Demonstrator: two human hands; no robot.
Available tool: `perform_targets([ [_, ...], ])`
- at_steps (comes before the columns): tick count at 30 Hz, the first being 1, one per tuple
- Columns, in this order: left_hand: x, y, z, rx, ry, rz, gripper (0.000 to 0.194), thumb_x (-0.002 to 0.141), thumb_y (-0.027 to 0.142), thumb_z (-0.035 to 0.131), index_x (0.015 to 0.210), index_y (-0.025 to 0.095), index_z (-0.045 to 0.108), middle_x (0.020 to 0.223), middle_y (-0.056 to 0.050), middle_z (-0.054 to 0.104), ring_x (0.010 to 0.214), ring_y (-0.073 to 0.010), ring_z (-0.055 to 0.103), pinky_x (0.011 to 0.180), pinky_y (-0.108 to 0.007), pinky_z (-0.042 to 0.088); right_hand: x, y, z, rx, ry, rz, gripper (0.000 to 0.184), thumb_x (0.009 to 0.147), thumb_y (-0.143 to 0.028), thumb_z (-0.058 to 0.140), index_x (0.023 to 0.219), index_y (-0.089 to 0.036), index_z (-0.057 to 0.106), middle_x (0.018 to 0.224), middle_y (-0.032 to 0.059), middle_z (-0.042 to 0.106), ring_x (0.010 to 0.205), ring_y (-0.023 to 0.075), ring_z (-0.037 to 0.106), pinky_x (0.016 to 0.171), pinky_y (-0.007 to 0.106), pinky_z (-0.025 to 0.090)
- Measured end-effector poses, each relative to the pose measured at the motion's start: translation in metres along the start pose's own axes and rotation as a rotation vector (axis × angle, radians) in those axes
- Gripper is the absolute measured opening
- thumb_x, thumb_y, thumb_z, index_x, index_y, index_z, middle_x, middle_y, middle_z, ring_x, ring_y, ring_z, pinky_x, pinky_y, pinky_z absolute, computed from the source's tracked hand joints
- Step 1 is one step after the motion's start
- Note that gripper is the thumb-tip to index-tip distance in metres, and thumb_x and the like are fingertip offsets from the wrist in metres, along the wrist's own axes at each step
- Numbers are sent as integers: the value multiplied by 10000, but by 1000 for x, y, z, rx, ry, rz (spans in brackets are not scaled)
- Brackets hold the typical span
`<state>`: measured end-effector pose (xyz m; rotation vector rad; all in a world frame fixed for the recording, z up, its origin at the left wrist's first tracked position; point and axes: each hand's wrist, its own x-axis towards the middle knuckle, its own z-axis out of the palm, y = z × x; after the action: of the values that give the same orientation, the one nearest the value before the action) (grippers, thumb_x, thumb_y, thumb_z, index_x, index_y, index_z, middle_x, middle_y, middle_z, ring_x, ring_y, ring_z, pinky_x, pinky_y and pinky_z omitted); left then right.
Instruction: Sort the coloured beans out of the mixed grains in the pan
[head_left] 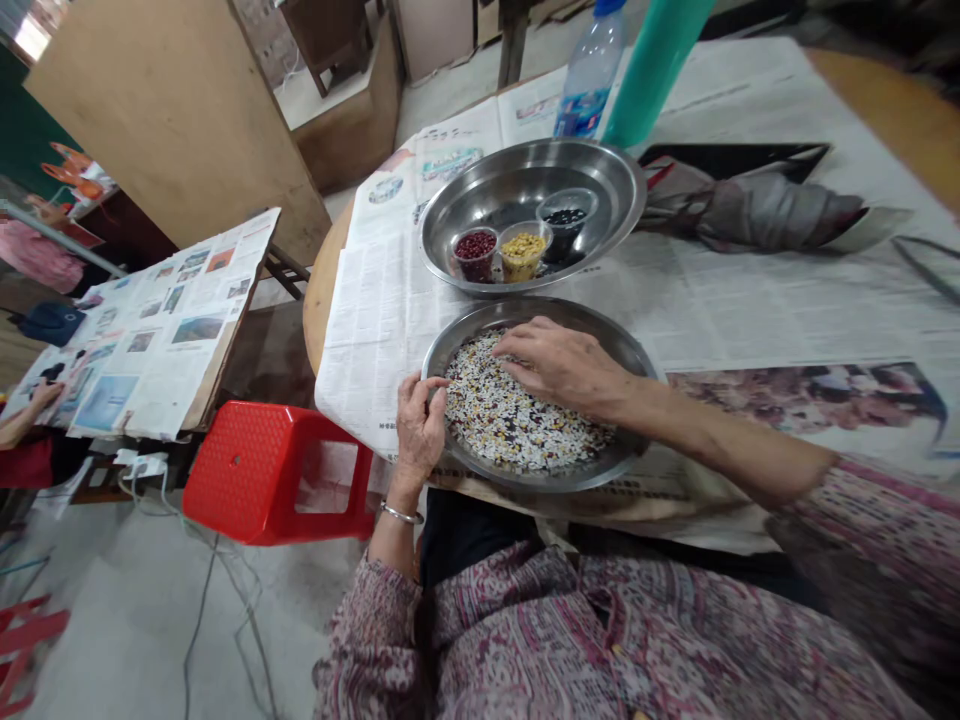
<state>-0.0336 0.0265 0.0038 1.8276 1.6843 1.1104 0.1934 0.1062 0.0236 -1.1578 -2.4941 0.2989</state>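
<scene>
Steel bowl (616,342) is needing a steady left hand (421,425), grip clamped on its rim; right hand (570,368), grip unclear, is touching grains (495,420), best lightly.

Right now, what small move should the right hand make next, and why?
Perhaps pick some yellow from the grain mix: the right hand is over it, the left hand is at the basin's rim, and a yellow-filled cup stands nearby.
</scene>
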Motion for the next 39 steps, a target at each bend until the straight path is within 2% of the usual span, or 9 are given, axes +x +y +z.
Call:
perform_targets([
  [5,0,-1,0,-9,5,3,224,1024,298,471,1071,217,674,1206,-87,602,1281,-208,528,1164,-374,393,30,-13,13,-8,-39,-39,366,868,-401,632,1171,-203,688,1169,144,676,1098,328,561,870,438,477],
  [10,0,-1,2,-17,19,1,216,1017,278,476,1054,218,680,1219,-90,607,1282,-213,534,1162,-390,401,35,-25,17,49,-215,-126,137,832,-181,560,882,-217,682,943,83,671,857,213,595,730,331,427],
  [16,-1,0,2,-41,25,19,214,1018,273,477,1037,219,683,1185,-83,631,1289,-215,516,1164,-393,398,-3,-15,-3,160,-341,-166,161,809,-115,520,744,-230,611,783,33,653,733,178,582,671,318,383],
  [20,-1,2,1,-19,7,12,221,1026,284,468,1047,229,681,1188,-76,627,1288,-211,526,1162,-389,400,-41,-13,-14,208,-285,-249,161,866,-137,514,786,-233,616,811,32,646,721,166,581,662,305,397],
  [24,-1,1,1,-15,12,10,221,1024,283,469,1048,233,683,1191,-71,621,1297,-209,523,1168,-392,397,-63,-8,-9,205,-239,-286,212,937,-176,481,778,-232,610,807,41,629,719,169,575,656,313,412],
  [27,-1,0,1,-13,11,13,215,1021,272,473,1043,237,683,1184,-69,629,1291,-210,522,1168,-396,397,-61,2,0,148,-160,-215,209,926,-177,487,779,-232,626,812,51,632,740,183,581,676,325,430],
  [30,-1,0,0,-4,6,17,212,1021,267,474,1045,239,683,1177,-66,636,1296,-209,519,1168,-388,392,-50,12,5,34,-44,-44,193,911,-202,487,893,-223,678,931,87,662,837,218,610,749,362,473],
  [35,0,0,1,-20,17,16,201,1016,262,485,1041,231,682,1167,-67,633,1278,-215,529,1158,-389,397,-30,9,7,-63,-32,174,356,887,-461,589,1077,-174,684,1056,147,658,975,302,618,832,440,514],
  [39,0,0,1,-25,19,17,198,1015,262,486,1040,230,679,1157,-69,628,1278,-217,528,1157,-392,397,-15,-8,10,117,-109,142,214,841,-264,580,1001,-174,689,982,120,693,908,260,638,828,397,507],
])
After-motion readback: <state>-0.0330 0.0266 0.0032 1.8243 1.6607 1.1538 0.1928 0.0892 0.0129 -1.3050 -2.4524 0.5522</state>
